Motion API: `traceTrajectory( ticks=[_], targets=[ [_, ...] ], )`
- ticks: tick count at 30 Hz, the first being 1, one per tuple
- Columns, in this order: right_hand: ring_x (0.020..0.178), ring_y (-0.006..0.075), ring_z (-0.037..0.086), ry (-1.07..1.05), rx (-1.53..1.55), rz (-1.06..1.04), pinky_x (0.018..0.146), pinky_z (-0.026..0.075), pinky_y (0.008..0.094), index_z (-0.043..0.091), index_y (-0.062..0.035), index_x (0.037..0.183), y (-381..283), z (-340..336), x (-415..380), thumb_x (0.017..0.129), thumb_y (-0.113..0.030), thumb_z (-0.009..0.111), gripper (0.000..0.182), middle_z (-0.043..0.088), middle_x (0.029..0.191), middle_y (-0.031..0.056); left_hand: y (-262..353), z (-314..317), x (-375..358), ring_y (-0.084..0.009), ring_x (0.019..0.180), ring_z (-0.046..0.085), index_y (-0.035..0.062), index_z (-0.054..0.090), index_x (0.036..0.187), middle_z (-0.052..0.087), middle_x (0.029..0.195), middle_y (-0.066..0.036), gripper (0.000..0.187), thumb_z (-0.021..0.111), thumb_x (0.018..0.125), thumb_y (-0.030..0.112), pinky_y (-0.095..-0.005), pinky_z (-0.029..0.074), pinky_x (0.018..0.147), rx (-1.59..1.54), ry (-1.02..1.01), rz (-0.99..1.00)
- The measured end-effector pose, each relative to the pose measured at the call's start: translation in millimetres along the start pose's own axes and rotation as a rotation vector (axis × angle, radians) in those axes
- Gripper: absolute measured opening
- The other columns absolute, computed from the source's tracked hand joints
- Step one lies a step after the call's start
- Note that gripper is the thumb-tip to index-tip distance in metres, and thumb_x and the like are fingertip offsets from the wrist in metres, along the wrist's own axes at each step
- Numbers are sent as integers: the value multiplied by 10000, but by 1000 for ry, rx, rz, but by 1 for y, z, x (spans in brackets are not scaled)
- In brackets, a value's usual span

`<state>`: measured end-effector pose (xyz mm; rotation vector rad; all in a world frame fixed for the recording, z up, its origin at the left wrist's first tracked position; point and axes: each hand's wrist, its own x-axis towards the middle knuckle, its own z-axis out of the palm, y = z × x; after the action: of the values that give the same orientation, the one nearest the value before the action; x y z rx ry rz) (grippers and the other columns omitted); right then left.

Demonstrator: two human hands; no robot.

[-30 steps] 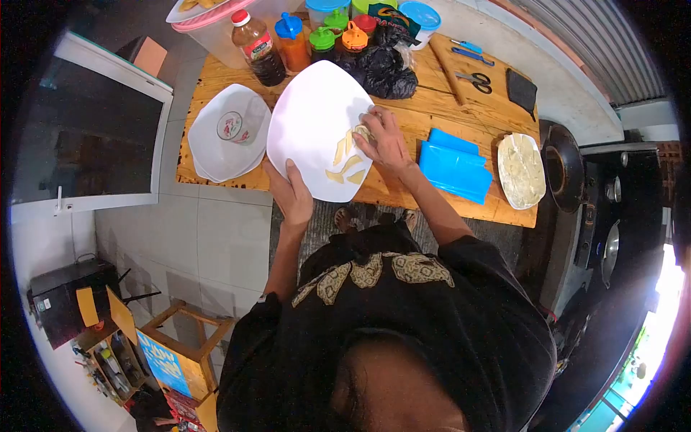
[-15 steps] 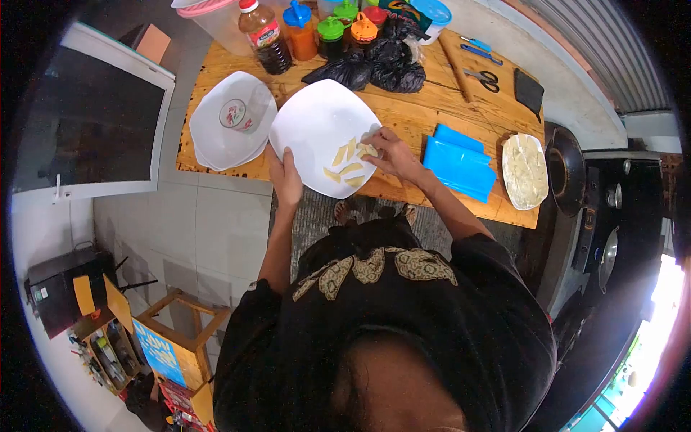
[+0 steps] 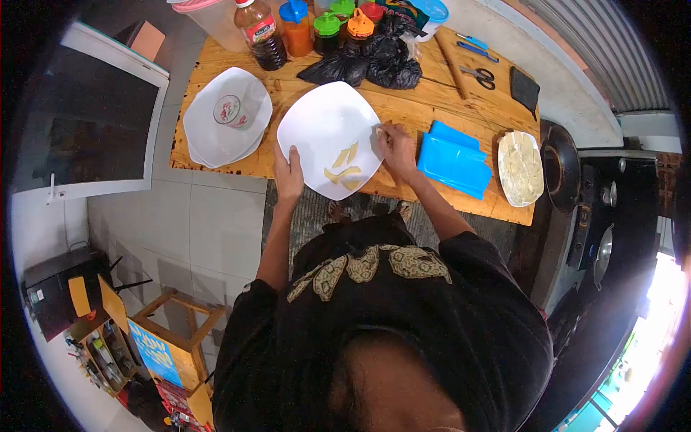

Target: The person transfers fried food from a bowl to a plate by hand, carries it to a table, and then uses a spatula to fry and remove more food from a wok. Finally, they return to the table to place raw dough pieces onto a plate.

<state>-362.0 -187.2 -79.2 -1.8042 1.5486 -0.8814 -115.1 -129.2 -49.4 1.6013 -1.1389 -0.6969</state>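
A white squarish plate (image 3: pixel 324 119) is tilted at the table's front edge, with several pale yellow strips (image 3: pixel 344 173) on its lower right part. My left hand (image 3: pixel 289 175) grips the plate's left rim, thumb on top. At the right rim is my right hand (image 3: pixel 397 149), its fingers closed around a small pale piece that is mostly hidden. Just right of that hand lies folded blue plastic (image 3: pixel 455 160). To the left of the plate, a clear patterned glass (image 3: pixel 227 110) stands in stacked white bowls (image 3: pixel 198 133).
Sauce bottles (image 3: pixel 296 30) and black plastic bags (image 3: pixel 392 65) line the back of the wooden table (image 3: pixel 288 81). Scissors (image 3: pixel 481 76) and a wooden stick (image 3: pixel 451 65) lie at the back right. A dish of pale batter (image 3: pixel 520 169) sits near a dark wok (image 3: pixel 561 169).
My right hand has moved off the strips to the plate's right rim with a piece in its fingers. Fewer strips lie on the plate.
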Motion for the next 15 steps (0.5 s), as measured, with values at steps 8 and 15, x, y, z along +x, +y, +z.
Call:
traceTrajectory(
  ticks=[8,15],
  targets=[
    [869,322,555,-1,38,-284,788,481,404,577,-46,1008,-21,36,-10,759,-296,733,386,485,1004,189,9,8,-4,-393,933,601,-58,418,1211,601,1023,-275,359,438,938,173,-430,447,810,43,45,-10],
    [923,304,520,-94,140,-41,789,478,382,518,-22,1047,-32,38,-22,684,-279,790,521,445,1019,162,9,17,-13,-413,907,595,-88,408,1194,592,1011,-288,346,423,934,140,-436,444,790,9,125,46]
  ],
)
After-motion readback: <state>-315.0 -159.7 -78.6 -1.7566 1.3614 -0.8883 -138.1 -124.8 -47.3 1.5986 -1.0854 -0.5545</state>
